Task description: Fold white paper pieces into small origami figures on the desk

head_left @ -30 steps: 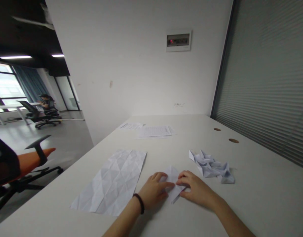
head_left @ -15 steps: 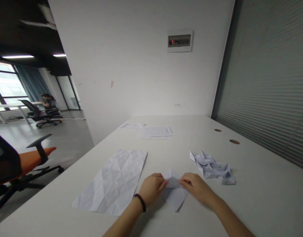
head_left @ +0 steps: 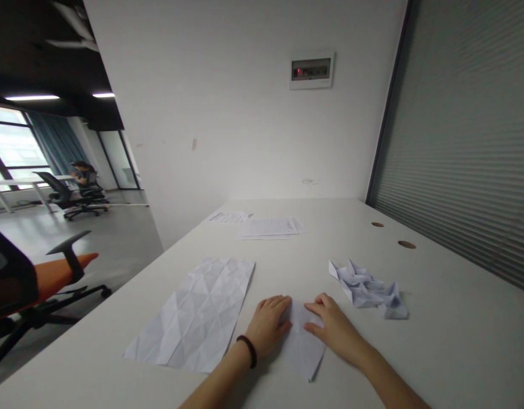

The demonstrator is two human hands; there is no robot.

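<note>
**Left hand** [head_left: 268, 325]: lying open and flat, fingers resting on the paper's left side, gripping nothing; a black wristband [head_left: 247, 350] is circling the wrist.
**Right hand** [head_left: 336, 330]: lying open, fingertips touching the paper's right side, pinching nothing.
**Folded white paper** [head_left: 303, 346]: sitting between both hands on the white table [head_left: 436, 346], its lower point aiming toward the person.
**Left of hands:** a creased paper sheet [head_left: 192, 315] is lying flat.
**Right of hands:** a crumpled paper form [head_left: 366, 292] is sitting just beside the right hand.
**Far table end:** printed sheets [head_left: 268, 227] are lying near the wall.
</note>
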